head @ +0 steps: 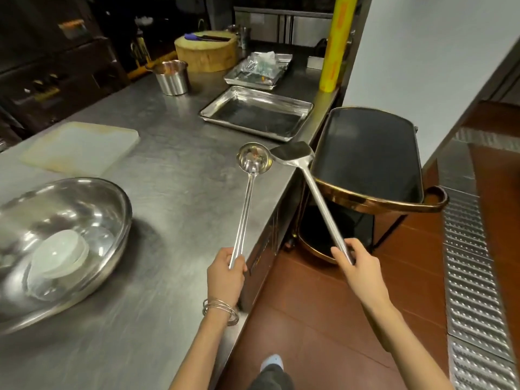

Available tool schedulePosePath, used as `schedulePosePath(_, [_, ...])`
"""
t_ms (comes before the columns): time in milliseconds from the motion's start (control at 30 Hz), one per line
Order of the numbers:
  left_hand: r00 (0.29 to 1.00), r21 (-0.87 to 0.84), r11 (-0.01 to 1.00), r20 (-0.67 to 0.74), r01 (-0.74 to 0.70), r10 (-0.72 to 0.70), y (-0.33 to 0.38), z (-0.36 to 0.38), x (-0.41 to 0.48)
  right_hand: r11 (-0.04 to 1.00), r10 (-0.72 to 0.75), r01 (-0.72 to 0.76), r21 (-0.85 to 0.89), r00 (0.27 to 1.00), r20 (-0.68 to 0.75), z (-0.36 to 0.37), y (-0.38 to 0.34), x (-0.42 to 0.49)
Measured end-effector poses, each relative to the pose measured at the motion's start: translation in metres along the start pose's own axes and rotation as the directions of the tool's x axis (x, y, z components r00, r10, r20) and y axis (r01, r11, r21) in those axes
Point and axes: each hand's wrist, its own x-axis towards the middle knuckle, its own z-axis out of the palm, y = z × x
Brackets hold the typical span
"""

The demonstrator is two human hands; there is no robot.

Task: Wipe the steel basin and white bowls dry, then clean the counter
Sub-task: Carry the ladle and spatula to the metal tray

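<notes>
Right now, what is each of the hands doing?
Left hand: grips the ladle handle.
Right hand: grips the spatula handle.

left hand grips ladle | right hand grips spatula | white bowls in steel basin

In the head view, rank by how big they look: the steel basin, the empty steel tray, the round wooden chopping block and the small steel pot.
1. steel basin, though nearest the camera
2. empty steel tray
3. round wooden chopping block, farthest away
4. small steel pot
</notes>
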Motion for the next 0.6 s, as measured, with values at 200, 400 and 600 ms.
schedulePosePath(200, [0.999, -0.045, 0.998, -0.030, 0.039, -0.040, 0.022, 0.020, 0.063, 1.000, -0.002, 0.002, 0.000, 1.000, 0.020, 0.008, -0.017, 0.067])
schedulePosePath(400, [0.996, -0.021, 0.997, -0.047, 0.076, -0.077, 0.028, 0.057, 0.107, 1.000, 0.010, -0.009, -0.020, 0.998, 0.062, 0.012, -0.009, 0.133])
schedulePosePath(600, [0.988, -0.057, 0.993, -0.108, 0.101, -0.107, 0.048, 0.124, 0.157, 0.997, -0.039, 0.047, -0.066, 0.993, 0.115, -0.008, 0.003, 0.223])
